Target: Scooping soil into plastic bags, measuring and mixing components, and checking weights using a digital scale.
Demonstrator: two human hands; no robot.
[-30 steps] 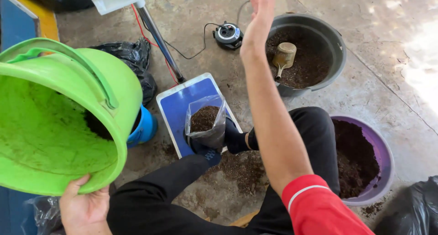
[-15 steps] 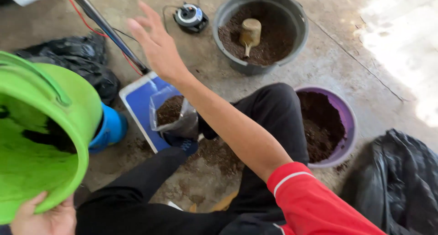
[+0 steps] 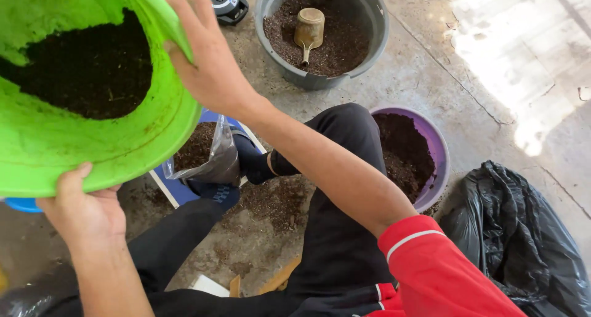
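Head view, bucket: You hold the green bucket (image 3: 74,89) up high and tipped on its side, so the dark soil (image 3: 92,64) slides toward its low rim.

Head view, left hand: Your left hand (image 3: 83,209) is curled tight on the bottom rim, thumb on top. It carries the weight from below.

Head view, right hand: Your right hand (image 3: 206,61) is closed over the far rim, fingers inside. It steers the tilt.

Head view, bag: A small clear bag (image 3: 206,154) with some soil in it stands open just under the bucket's edge, on a blue flat board (image 3: 178,191). Your dark socked feet (image 3: 246,169) sit on each side and keep it up.

Head view, room to move: The bag's mouth is small and the bucket's lip is wide, so there is little room there. Spilled soil lies on the floor (image 3: 431,77) between your legs.

Head view, other things: A grey tub (image 3: 375,21) with a tan scoop (image 3: 308,28) sits well apart, up ahead. A purple tub (image 3: 438,157) of soil is just beside your right knee. A black bag (image 3: 517,243) fills the right side, with bare floor past the grey tub.
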